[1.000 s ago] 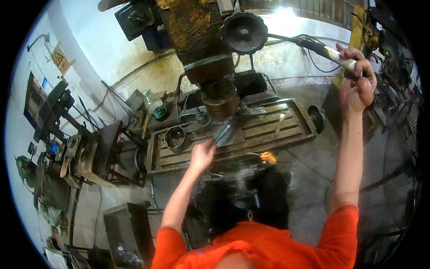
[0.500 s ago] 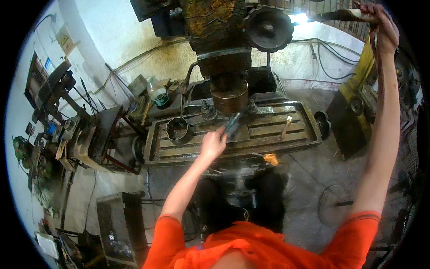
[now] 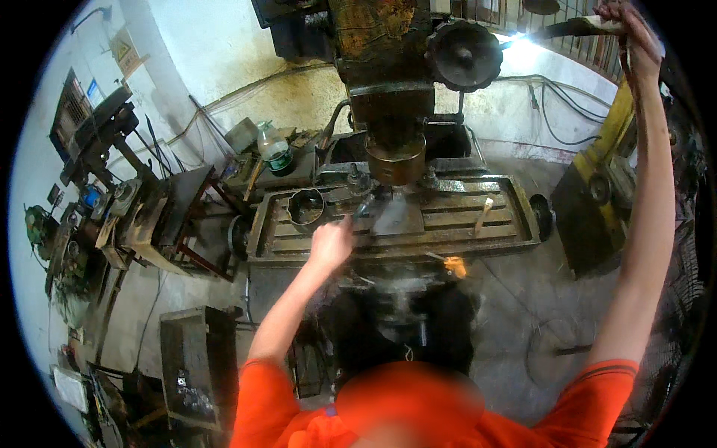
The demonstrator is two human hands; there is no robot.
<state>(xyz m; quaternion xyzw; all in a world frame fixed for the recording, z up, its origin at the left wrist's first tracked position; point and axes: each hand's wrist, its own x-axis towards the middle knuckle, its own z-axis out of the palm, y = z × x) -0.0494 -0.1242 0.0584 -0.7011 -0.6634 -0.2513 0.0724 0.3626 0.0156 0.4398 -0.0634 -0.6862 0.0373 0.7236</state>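
Note:
My left hand (image 3: 332, 243), partly smeared by motion, is closed on a slim greenish tool (image 3: 364, 207) whose exact kind is too blurred to tell. It is above the front left part of the slotted machine table (image 3: 448, 237), right of a dark round pot (image 3: 306, 209). Just beyond is the machine's spindle head with a round brownish metal piece (image 3: 396, 160) at its lower end. High at the right, my right hand (image 3: 638, 41) is wrapped round the end of a dark lever (image 3: 571, 28), beside a bright light.
A brush (image 3: 484, 213) with a pale tip lies on the table's right half. An orange rag (image 3: 455, 266) hangs at the front edge. A large dark handwheel (image 3: 464, 56) juts out above. A plastic bottle (image 3: 275, 153) stands behind left; an open metal box (image 3: 196, 366) sits lower left.
My left hand has drawn back and left with the greenish tool, away from the spindle. My right hand stays on the lever. The whole view has shifted slightly.

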